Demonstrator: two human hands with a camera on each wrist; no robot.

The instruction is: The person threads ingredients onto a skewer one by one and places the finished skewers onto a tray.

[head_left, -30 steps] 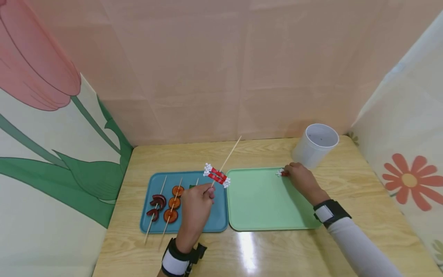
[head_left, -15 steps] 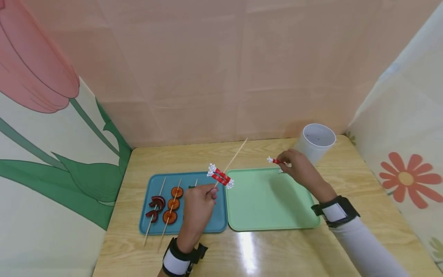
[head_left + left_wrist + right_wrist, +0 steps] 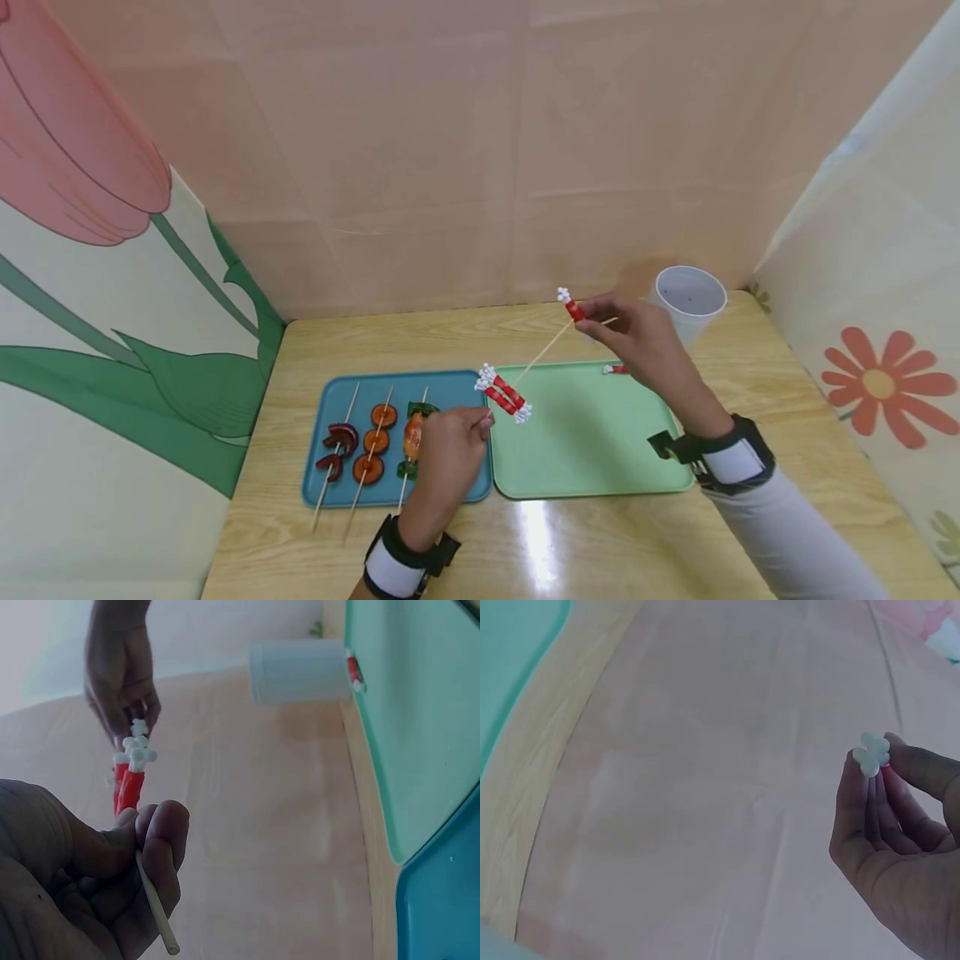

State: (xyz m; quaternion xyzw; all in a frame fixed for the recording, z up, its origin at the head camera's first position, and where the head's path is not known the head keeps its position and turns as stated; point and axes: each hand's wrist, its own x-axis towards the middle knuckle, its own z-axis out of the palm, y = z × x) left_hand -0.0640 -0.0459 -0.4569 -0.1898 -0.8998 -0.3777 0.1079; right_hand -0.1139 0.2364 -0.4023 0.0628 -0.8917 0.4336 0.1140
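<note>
My left hand [image 3: 452, 450] pinches the lower end of a thin wooden skewer [image 3: 547, 346], slanted up to the right. Two red pieces with knobbly white ends [image 3: 504, 397] are threaded side by side on it, just above the fingers. At the skewer's upper end, my right hand [image 3: 647, 343] pinches another red piece with white ends [image 3: 573, 308] between thumb and fingers. Whether the tip has entered this piece I cannot tell. The right wrist view shows its white end [image 3: 871, 754] at the fingertips. One more such red piece [image 3: 616, 369] lies on the green tray [image 3: 592, 450], partly behind the right hand.
A blue tray [image 3: 321, 492] left of the green one bears skewers with dark curled slices [image 3: 342, 437], round orange-brown slices [image 3: 368, 469], and an orange piece between green ones [image 3: 412, 435]. Behind the green tray's right corner stands a white cup [image 3: 686, 310]. A wall backs the table.
My right hand has lifted a red piece off the green tray and carried it up and left to the skewer's tip. The left hand has shifted right with the skewer.
</note>
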